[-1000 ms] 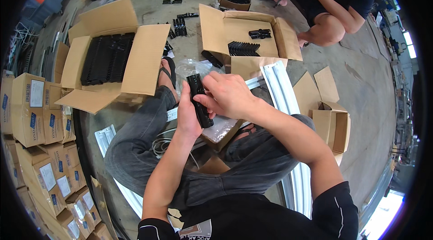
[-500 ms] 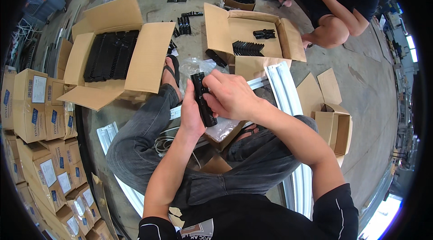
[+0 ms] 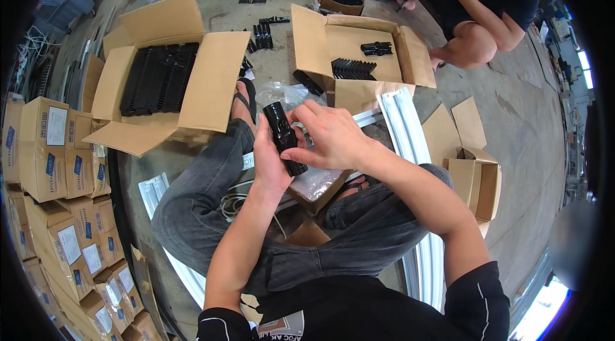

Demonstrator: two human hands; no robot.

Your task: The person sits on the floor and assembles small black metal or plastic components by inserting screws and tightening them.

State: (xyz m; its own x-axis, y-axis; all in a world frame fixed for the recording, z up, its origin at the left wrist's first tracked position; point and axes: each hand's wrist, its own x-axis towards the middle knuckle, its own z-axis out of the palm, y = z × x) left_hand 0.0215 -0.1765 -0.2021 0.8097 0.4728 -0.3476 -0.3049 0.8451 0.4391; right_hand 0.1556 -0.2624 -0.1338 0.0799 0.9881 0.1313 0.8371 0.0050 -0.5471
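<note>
A glossy black elongated plastic part [image 3: 282, 136] stands tilted in front of me, above my crossed legs. My left hand [image 3: 269, 160] is closed around its left side and lower end. My right hand [image 3: 327, 134] grips it from the right, the thumb pressed near its lower end and the bent fingers by its upper edge. The right fingertips are partly hidden behind the part. Just beneath my hands is a small open carton [image 3: 328, 195] with clear plastic bags [image 3: 315, 185] in it.
At the left, an open carton [image 3: 208, 94] is packed with black parts [image 3: 154, 78]; another carton [image 3: 415, 52] ahead holds fewer. White metal profiles [image 3: 410, 133] lie beside my right leg. Labelled boxes [image 3: 45, 149] are stacked at left. A co-worker [image 3: 477, 14] squats at upper right.
The black part has turned, its top leaning further left and more of its face showing. My right fingers have loosened and spread a little, and the thumb has moved toward its lower end.
</note>
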